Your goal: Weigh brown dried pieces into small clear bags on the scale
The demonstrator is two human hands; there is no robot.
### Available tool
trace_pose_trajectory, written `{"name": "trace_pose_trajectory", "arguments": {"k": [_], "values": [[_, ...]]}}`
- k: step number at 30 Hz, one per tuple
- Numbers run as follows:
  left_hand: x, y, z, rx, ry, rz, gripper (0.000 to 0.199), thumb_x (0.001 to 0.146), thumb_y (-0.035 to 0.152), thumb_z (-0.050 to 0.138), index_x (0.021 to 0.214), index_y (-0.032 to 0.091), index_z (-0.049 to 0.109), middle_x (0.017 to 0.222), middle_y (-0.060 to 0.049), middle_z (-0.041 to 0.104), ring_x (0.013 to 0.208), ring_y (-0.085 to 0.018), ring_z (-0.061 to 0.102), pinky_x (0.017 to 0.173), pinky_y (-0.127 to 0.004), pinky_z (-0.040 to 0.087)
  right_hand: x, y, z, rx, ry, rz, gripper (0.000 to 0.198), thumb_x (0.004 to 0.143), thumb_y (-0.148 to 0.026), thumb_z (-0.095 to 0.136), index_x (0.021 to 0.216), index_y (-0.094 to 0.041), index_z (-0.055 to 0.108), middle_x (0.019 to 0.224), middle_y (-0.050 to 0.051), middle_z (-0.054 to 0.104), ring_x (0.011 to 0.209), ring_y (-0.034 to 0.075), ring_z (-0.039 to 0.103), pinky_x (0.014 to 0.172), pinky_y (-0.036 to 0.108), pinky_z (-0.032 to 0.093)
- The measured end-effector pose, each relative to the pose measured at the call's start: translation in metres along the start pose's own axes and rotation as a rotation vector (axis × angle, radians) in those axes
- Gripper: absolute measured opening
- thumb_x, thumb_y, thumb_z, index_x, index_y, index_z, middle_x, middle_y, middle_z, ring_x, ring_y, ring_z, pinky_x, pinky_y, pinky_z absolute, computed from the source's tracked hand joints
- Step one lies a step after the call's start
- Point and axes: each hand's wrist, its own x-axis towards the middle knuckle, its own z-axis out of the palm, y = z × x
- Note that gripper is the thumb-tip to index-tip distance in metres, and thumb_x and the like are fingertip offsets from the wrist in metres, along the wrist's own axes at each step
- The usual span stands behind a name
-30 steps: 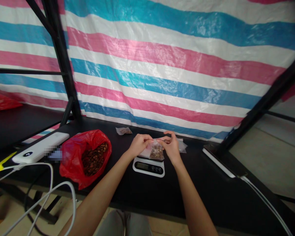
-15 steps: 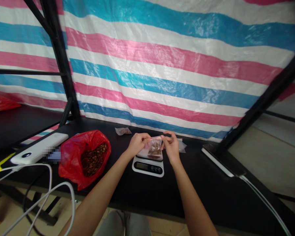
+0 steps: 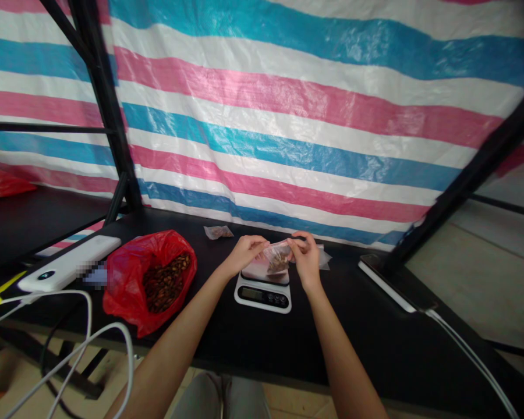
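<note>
A small clear zip bag [image 3: 278, 261] with brown pieces in its bottom hangs above the platform of a white kitchen scale [image 3: 262, 298]. My left hand [image 3: 247, 254] pinches the bag's top edge at its left end. At the other end of that edge, my right hand [image 3: 304, 256] has its thumb and fingers closed on the plastic. A red plastic bag [image 3: 126, 273] gapes to the left, with brown beans or seeds [image 3: 167, 283] inside. Behind my left hand lies another small filled clear bag [image 3: 218, 233]. Flat clear bags [image 3: 325, 258] lie partly hidden beyond my right hand.
A white power bank [image 3: 70, 265] with looping white cables [image 3: 89, 331] takes up the table's left end. On the right lies a phone-like device [image 3: 393, 285] with a white cable. Striped plastic sheeting [image 3: 279, 105] and black metal posts [image 3: 100, 99] bound the table.
The small bag has tilted, its filled bottom swinging slightly up and to the right above the scale. Both hands keep hold of its top edge, nearly in place.
</note>
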Motion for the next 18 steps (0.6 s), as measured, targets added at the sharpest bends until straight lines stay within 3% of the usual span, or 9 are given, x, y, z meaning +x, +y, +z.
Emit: {"name": "trace_pose_trajectory", "arguments": {"k": [3,5,9,12,18], "values": [[0.002,-0.003,0.001,-0.175,-0.036,-0.084,0.035,0.073,0.044,0.056,0.079,0.01,0.061,0.06,-0.001,0.06,0.051,-0.01,0.056,0.052,-0.021,0.045,0.003,0.006,-0.002,-0.011,-0.048,0.024,0.032,0.066,-0.035,0.065,0.09,-0.021,0.05,0.058,-0.005,0.059,0.04,0.009,0.046,0.04,0.021,0.035],[0.002,-0.002,0.002,-0.234,-0.039,-0.116,0.035,0.071,0.043,0.059,0.08,0.009,0.061,0.059,-0.002,0.061,0.049,-0.01,0.056,0.051,-0.021,0.045,0.004,0.01,-0.003,-0.047,-0.085,0.062,0.03,0.063,-0.037,0.066,0.084,-0.018,0.055,0.061,-0.002,0.06,0.044,0.009,0.047,0.041,0.021,0.034],[-0.002,0.005,0.001,-0.283,-0.144,-0.147,0.035,0.069,0.041,0.062,0.081,0.008,0.061,0.06,-0.003,0.062,0.049,-0.01,0.056,0.046,-0.018,0.042,0.005,0.012,-0.006,-0.079,-0.137,0.134,0.026,0.06,-0.04,0.067,0.064,-0.016,0.059,0.057,0.0,0.059,0.045,0.009,0.046,0.041,0.021,0.032],[-0.004,0.01,0.0,-0.327,-0.237,-0.156,0.035,0.07,0.044,0.06,0.079,0.009,0.06,0.062,-0.003,0.062,0.051,-0.01,0.057,0.044,-0.018,0.041,0.004,0.009,-0.005,-0.065,-0.166,0.152,0.028,0.059,-0.042,0.067,0.062,-0.016,0.059,0.055,0.0,0.058,0.046,0.009,0.045,0.041,0.021,0.032],[-0.005,0.009,-0.001,-0.298,-0.27,-0.146,0.037,0.073,0.045,0.056,0.073,0.009,0.059,0.054,-0.001,0.06,0.038,-0.005,0.046,0.042,-0.017,0.037,0.002,0.005,-0.004,-0.073,-0.177,0.099,0.026,0.061,-0.04,0.067,0.057,-0.016,0.058,0.051,-0.002,0.054,0.046,0.009,0.045,0.045,0.021,0.034]]}}
